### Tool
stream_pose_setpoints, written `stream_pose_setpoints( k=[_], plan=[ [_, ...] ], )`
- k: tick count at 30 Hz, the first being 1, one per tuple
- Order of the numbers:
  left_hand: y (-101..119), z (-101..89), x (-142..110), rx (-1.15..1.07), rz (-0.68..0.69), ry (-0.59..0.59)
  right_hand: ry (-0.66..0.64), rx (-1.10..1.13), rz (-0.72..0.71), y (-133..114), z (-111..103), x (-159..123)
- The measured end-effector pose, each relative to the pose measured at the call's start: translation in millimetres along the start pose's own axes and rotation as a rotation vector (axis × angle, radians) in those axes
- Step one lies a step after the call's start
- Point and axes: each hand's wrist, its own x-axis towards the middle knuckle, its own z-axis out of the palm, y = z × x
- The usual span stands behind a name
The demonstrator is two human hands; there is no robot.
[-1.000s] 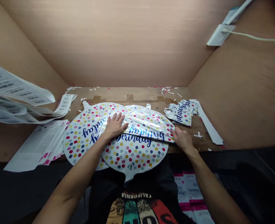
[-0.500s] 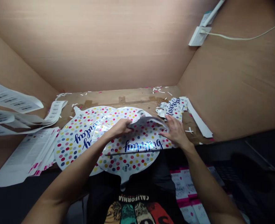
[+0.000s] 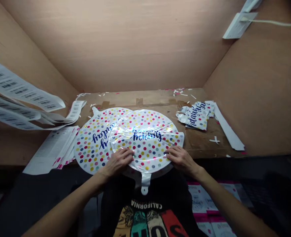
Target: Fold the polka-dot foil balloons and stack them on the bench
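A flat foil balloon (image 3: 147, 149) with coloured dots lies in front of me, its upper part folded down. "Happy" in blue script shows on it, and a silvery tail hangs over the table edge. My left hand (image 3: 120, 161) grips its lower left side, fingers curled on the foil. At the right side of the fold, my right hand (image 3: 181, 159) pinches the edge, thumb hidden beneath. Under and left of it lies another dotted foil balloon (image 3: 87, 151), spread flat. Several folded balloons (image 3: 197, 115) are piled at the right.
Long label strips (image 3: 24, 95) hang at the left above fanned printed cards (image 3: 51, 148). A white paper strip (image 3: 228, 128) lies by the right cardboard wall (image 3: 259, 92). Paper scraps dot the cardboard table (image 3: 157, 98). Pink-and-white packets (image 3: 204, 200) sit below right.
The lifted, curled foil has been folded down towards me and lies flatter. My right hand moved from near the folded pile to the balloon's right side. The view shifted.
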Motion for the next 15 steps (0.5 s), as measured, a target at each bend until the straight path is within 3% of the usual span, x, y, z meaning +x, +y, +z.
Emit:
stream_pose_setpoints(
  k=[3, 5, 7, 9, 11, 13, 15],
  plan=[
    [-15, 8.2, 4, -0.179, -0.326, -0.097, -0.039, 0.054, 0.305, 8, 13, -3],
    [-27, 1.1, 23, -0.194, -0.574, -0.213, -0.099, -0.030, 0.571, 14, 13, 8],
    [-36, -8.3, 50, -0.092, -0.731, -0.375, -0.200, -0.157, 0.737, 17, 11, 22],
    [-41, -13.9, 79, 0.049, -0.772, -0.455, -0.297, -0.236, 0.774, 18, 12, 33],
    [-41, -12.6, 108, 0.107, -0.725, -0.411, -0.344, -0.271, 0.767, 18, 14, 37],
    [-41, -5.8, 135, -0.013, -0.674, -0.388, -0.346, -0.287, 0.772, 19, 15, 34],
    [-43, 1.5, 154, -0.262, -0.696, -0.461, -0.308, -0.268, 0.770, 21, 14, 25]
  ],
)
